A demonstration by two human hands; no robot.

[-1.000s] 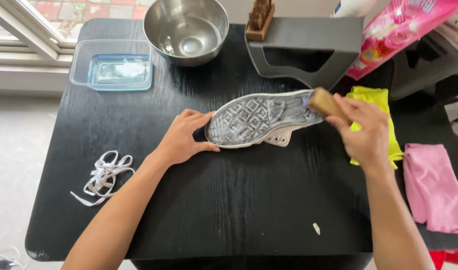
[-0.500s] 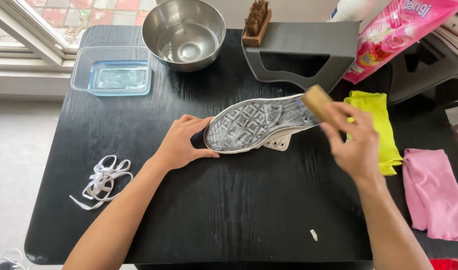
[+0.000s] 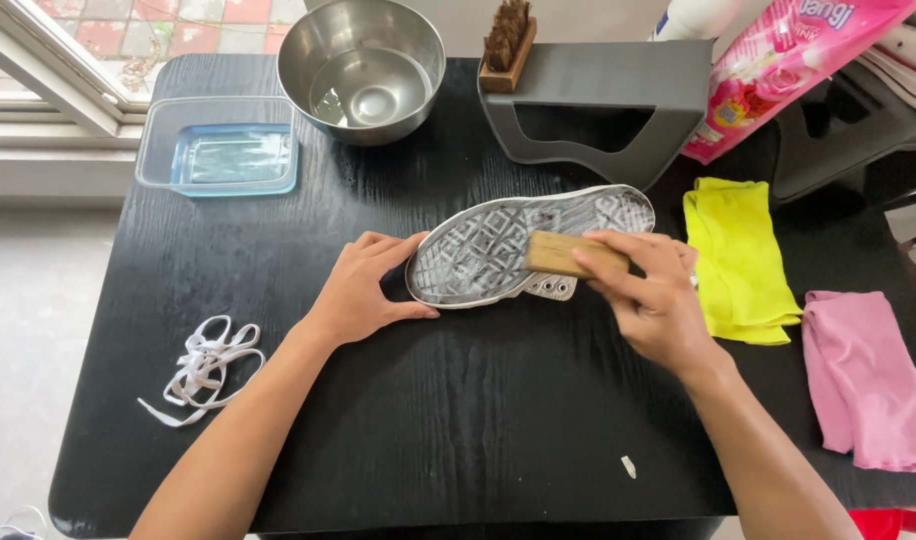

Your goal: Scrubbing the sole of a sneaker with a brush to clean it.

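The shoe point(image 3: 518, 245) lies near the middle of the black table point(image 3: 458, 420), turned sole-up so its patterned tread faces the camera, toe toward 3 o'clock. The left hand point(image 3: 363, 290), at the shoe's 9 o'clock, cups the heel end with fingers curled over the rim and thumb along the lower edge, seemingly bracing it against sliding. The right hand point(image 3: 648, 295) grips a wooden-backed brush point(image 3: 573, 255), bristles down on the sole's mid-section. Half a second ago the brush sat off the toe end at about 3 o'clock; it has since come inward along the sole. At 12 o'clock stand a steel bowl point(image 3: 363, 70) and a grey stand point(image 3: 598, 110); a yellow cloth point(image 3: 738, 260) and pink cloth point(image 3: 863, 380) lie at 3 o'clock, white laces point(image 3: 203, 370) at 8 o'clock.
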